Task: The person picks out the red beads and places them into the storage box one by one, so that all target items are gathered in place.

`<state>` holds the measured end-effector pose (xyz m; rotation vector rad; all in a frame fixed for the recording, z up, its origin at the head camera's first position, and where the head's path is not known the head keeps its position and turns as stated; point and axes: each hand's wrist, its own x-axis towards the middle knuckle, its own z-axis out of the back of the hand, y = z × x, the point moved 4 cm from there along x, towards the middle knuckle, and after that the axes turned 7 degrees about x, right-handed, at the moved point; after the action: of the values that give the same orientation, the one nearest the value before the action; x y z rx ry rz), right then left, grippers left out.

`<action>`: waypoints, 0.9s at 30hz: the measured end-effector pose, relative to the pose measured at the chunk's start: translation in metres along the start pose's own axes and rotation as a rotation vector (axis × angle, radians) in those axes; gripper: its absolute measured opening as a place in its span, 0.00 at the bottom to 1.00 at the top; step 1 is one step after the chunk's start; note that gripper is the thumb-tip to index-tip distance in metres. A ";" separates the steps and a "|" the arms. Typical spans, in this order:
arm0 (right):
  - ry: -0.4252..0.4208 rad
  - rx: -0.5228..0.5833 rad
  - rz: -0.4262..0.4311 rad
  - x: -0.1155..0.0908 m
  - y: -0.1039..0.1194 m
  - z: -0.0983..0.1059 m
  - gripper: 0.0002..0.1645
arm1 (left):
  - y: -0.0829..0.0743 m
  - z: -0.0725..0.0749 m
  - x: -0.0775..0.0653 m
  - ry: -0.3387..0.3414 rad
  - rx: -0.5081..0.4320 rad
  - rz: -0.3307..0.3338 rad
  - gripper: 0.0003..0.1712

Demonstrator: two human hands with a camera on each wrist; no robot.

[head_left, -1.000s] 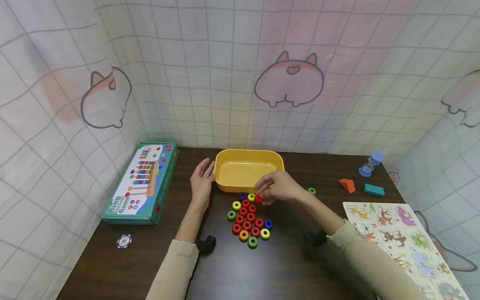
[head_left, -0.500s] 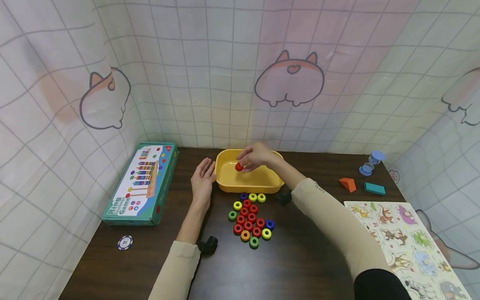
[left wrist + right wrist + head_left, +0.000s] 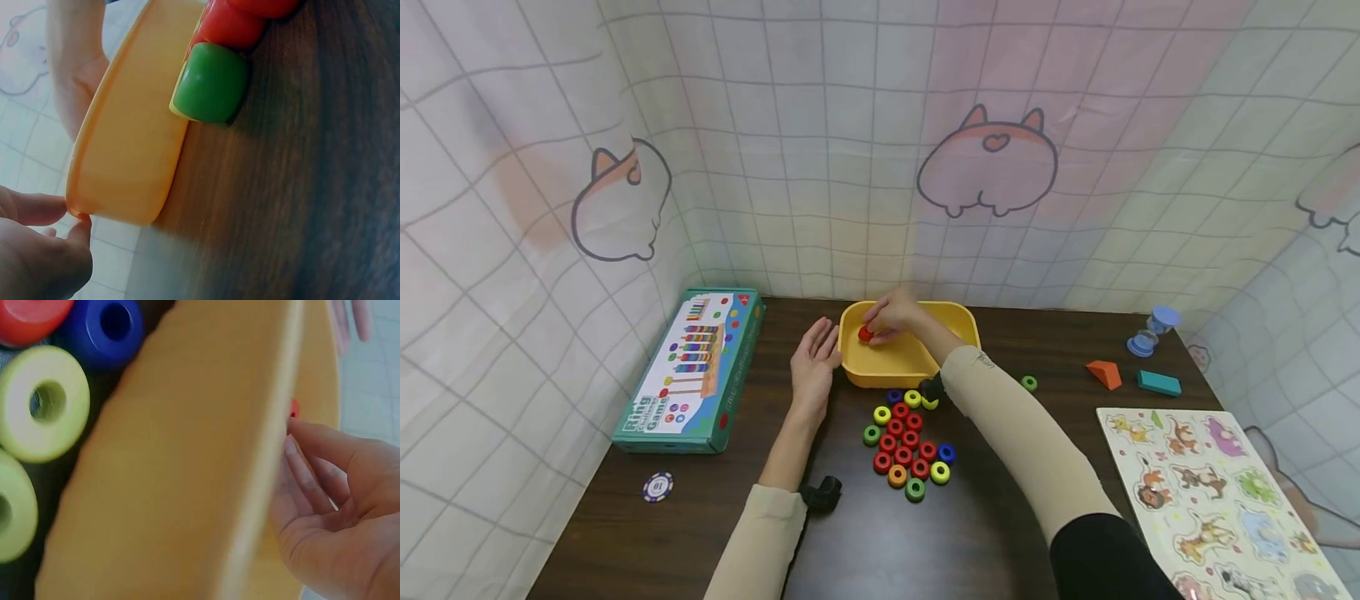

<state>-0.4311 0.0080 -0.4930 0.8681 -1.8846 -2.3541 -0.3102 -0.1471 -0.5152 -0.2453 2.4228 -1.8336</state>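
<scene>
Farther left inside the yellow tray, a red ring has been carried, pinched between thumb and fingertips of the right hand. By the left hand, the tray's left rim is lightly pinched. Coloured rings are clustered in front, on the desk.

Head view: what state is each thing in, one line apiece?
Yellow tray: upright, open on top
Left hand: touching the tray's rim
Right hand: pinching a red ring within the tray
Clustered rings: flat, in front of the tray
Separate green ring: flat
Game box: closed, flat
Hourglass: standing
Puzzle board: flat
Poker chip: flat
Orange wedge: lying loose
Teal block: flat
</scene>
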 end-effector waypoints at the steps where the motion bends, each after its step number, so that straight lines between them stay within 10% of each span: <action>1: -0.007 -0.005 0.001 0.000 -0.001 -0.002 0.17 | 0.000 -0.001 0.000 0.003 0.003 0.000 0.38; 13: -0.026 -0.159 0.105 -0.028 0.005 -0.001 0.16 | 0.002 -0.002 0.002 0.008 0.009 0.000 0.38; 27: 0.189 -0.338 0.279 -0.146 0.011 0.007 0.12 | 0.002 0.001 0.001 0.012 0.086 -0.007 0.36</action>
<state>-0.3141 0.0600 -0.4220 0.7116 -1.3806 -2.2365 -0.3109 -0.1480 -0.5175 -0.2371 2.3467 -1.9420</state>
